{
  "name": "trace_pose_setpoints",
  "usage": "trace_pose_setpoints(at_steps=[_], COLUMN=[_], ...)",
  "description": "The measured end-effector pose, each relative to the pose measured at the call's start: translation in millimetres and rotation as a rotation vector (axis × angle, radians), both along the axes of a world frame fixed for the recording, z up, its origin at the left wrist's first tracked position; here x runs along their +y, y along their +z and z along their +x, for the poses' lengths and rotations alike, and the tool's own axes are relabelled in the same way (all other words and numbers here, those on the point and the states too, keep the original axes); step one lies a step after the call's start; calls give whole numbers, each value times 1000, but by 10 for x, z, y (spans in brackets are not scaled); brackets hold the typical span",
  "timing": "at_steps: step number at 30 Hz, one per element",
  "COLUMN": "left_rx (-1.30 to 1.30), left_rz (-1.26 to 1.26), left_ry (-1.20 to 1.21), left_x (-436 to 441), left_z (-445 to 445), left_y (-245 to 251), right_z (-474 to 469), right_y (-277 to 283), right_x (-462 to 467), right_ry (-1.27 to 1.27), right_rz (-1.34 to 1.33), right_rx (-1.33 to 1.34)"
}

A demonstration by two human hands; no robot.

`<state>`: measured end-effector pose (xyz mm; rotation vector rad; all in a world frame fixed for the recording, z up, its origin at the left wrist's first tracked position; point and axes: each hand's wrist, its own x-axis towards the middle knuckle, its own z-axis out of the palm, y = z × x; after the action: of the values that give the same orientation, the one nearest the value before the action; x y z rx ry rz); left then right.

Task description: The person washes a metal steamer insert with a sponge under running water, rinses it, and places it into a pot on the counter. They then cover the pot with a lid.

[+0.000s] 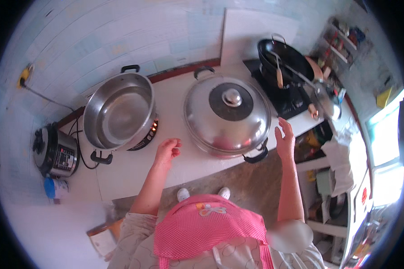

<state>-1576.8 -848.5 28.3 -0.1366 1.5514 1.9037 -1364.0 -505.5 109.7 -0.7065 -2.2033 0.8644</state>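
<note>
My left hand (168,150) is over the white counter, between two pots, with its fingers curled and nothing visible in them. To its left a wide steel pot (119,112) with no lid, holding some clear liquid, sits on an electric cooktop (148,136) with lit indicators. My right hand (284,137) is raised with thumb and fingers apart, holding nothing. It is just right of a large steel pot whose domed lid (230,126) has a round knob (232,98). That pot's black handle (257,157) points towards me.
A black wok (289,59) with a wooden-handled utensil (279,74) sits on a black cooktop (286,101) at the back right. A glass lid (328,101) lies beyond it. An electric pressure cooker (59,153) and a blue-lidded container (55,188) stand left. Shelves (323,227) are at right.
</note>
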Motion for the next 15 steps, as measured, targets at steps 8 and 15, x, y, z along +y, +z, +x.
trace_pose_setpoints(at_steps=[8,15], left_rx=[773,1308], left_rz=[-124,-496], left_ry=[22,-355], left_x=[933,1814], left_z=[-26,-132], left_y=[756,1374], right_z=[1098,966], right_y=[-1181,-1196], right_x=[7,-210], right_ry=[-125,108], right_rz=[-688,-974], right_rx=[-62,-65])
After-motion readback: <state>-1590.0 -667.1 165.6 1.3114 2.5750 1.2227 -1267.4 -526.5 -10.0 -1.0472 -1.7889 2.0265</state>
